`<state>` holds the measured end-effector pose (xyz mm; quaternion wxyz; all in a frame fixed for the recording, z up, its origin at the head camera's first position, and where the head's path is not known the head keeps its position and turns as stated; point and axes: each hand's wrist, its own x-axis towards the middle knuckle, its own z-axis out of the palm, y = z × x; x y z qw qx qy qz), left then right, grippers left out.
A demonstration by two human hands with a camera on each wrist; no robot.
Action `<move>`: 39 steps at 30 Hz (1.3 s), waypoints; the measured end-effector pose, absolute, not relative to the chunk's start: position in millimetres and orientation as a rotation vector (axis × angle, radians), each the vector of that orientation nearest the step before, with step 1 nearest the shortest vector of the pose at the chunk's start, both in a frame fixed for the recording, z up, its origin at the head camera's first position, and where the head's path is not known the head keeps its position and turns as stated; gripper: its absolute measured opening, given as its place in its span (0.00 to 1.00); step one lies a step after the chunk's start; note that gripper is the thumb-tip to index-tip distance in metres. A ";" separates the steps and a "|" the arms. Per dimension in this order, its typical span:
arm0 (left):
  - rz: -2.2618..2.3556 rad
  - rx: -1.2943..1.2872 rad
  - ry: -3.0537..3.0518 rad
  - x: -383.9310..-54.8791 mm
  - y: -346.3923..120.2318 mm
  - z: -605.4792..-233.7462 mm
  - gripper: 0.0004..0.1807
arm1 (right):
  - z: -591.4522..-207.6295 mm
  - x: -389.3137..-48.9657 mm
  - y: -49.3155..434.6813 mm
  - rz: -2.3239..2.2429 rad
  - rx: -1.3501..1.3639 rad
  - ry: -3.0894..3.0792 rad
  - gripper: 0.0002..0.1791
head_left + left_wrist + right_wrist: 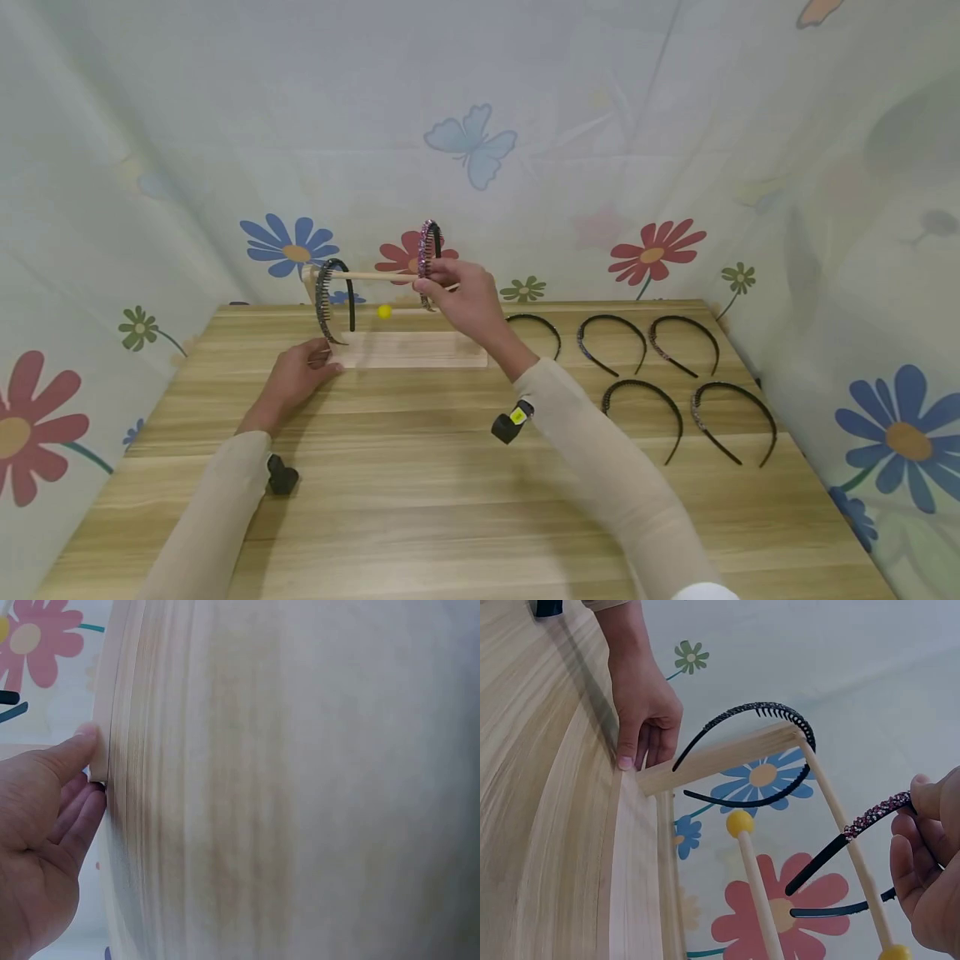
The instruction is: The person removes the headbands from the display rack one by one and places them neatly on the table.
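Observation:
My right hand (pixel 467 302) pinches a headband (pixel 426 250) studded with pinkish-purple stones. In the right wrist view, this headband's legs straddle the upper rod (pixel 844 814) of a wooden rack, near the rod's yellow ball end (pixel 895 952). A dark jewelled headband (pixel 324 300) with comb teeth hangs on the same rod, close to the upright (pixel 720 759). My left hand (pixel 294 379) grips the left end of the rack's flat base (pixel 412 350), its thumb (pixel 75 750) on the base's edge. The right hand hides part of the upper rod's free end in the head view.
Several more headbands (pixel 611 343) lie in two rows on the wooden table (pixel 420 500), right of the rack. A lower rod (pixel 759 889) with a yellow ball sticks out behind the upper one. A flowered cloth (pixel 480 67) surrounds the table's back and sides.

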<state>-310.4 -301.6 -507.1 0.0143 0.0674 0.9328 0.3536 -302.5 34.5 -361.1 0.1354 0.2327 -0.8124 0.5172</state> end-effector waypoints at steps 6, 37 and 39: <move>1.102 0.211 2.899 -310.3 -301.6 -507.3 0.34 | -359.0 -301.3 45.1 1.501 0.638 -2.343 0.18; 1.137 0.234 2.899 -311.9 -303.0 -509.7 0.35 | -360.8 -290.8 89.6 1.518 0.484 -2.344 0.16; 1.134 0.243 2.899 -312.2 -303.6 -509.8 0.35 | -362.6 -288.4 91.7 1.540 0.468 -2.335 0.15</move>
